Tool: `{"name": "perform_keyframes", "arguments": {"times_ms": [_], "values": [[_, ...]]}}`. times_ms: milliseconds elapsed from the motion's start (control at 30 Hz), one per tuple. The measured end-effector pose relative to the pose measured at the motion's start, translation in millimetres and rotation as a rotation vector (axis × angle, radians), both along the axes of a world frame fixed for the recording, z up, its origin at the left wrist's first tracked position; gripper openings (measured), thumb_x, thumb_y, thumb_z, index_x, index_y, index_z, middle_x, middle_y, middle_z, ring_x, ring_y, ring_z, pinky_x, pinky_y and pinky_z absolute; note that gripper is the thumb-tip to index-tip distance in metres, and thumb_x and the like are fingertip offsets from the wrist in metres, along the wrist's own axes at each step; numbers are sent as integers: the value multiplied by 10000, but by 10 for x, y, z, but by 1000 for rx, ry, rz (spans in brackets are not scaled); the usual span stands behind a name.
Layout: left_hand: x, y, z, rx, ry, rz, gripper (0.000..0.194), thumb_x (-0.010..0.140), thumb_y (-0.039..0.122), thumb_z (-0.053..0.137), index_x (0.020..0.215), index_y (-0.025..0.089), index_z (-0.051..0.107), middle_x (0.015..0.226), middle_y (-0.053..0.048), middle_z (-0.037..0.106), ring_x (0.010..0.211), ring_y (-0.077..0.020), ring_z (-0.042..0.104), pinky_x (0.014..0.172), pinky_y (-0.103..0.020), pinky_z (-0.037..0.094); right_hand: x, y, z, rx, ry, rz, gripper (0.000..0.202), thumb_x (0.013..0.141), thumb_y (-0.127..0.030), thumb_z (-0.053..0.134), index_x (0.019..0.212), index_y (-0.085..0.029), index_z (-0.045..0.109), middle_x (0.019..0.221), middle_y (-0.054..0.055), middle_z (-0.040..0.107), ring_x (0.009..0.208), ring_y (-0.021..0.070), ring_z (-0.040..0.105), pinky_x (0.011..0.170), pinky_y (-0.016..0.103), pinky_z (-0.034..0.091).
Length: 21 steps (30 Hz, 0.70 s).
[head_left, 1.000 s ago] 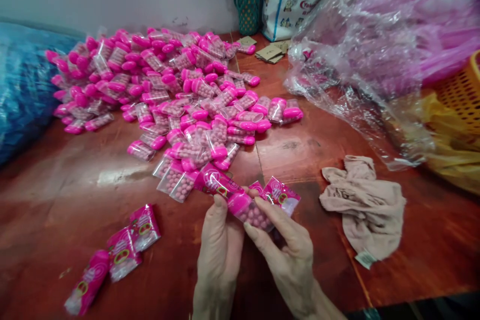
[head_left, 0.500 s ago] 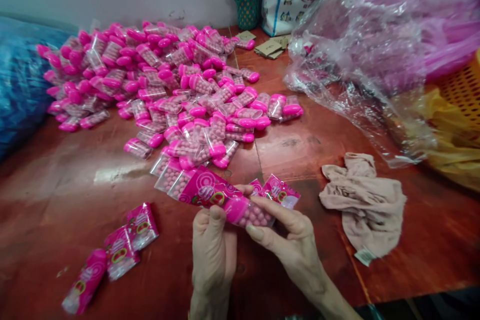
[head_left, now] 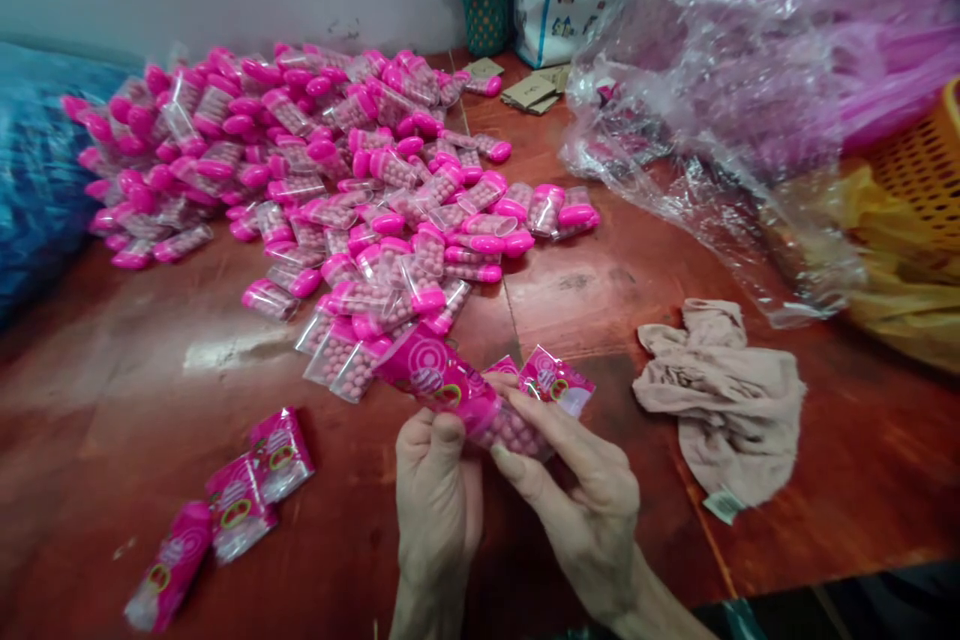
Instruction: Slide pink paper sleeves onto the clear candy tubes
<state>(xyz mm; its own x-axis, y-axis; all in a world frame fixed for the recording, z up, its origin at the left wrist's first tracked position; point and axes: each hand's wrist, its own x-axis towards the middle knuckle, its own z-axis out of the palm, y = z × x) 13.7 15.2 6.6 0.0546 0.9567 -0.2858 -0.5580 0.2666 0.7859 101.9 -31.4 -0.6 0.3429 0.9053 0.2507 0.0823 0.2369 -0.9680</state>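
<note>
My left hand pinches a pink printed plastic sleeve between thumb and fingers. Its far end points up and left, over the front of the pile. Held by the fingers and thumb of my right hand is a clear container of pink candy balls, its pink-capped end against the sleeve's near end. How far the cap sits inside is hard to make out. Similar pink-capped candy containers lie heaped behind my hands. Beyond my right fingers rest pink printed packets, partly hidden.
Three pink printed packets lie at the front left. A beige cloth is on the right. Clear plastic wrap, an orange basket and a yellow bag crowd the right side; a blue bag stands left. Cardboard pieces lie behind.
Both hands have shifted slightly right with the sleeve and candy container. The pink cap now shows less clearly at the sleeve's end. The view has turned a little.
</note>
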Motion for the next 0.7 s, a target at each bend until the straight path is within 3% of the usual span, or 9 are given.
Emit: {"name": "perform_keyframes", "arguments": {"times_ms": [200,467,600,700], "values": [[56,-30,-60,-77,-59,152,228,595,378,763,671,169,716,638,-39,706,617,-176,663,671,-305,537,-116,5,-17,-76,147,-5,475,782,-72,606,1200,-293,567,1183,-5,632,1046,174,613,920,259,492],[123,-107,-6,-230,-89,149,233,689,373,694,772,157,714,687,-47,706,616,-151,656,619,-248,526,-276,9,-39,-143,39,-245,463,705,-86,693,1125,-272,633,1050,-5,700,895,162,681,822,196,540],[74,-65,11,-196,-138,109,315,743,436,621,836,151,719,791,-92,722,759,-208,671,700,-308,532,-258,30,-10,-211,211,-179,425,715,-105,691,1096,-287,647,965,-27,727,828,162,697,750,205,571],[25,-26,0,-149,-106,57,237,750,342,642,864,148,717,852,-107,724,824,-223,665,752,-328,522,-234,53,1,-286,419,-110,365,751,-135,663,1088,-274,650,906,-28,739,782,173,706,726,248,588]]}}
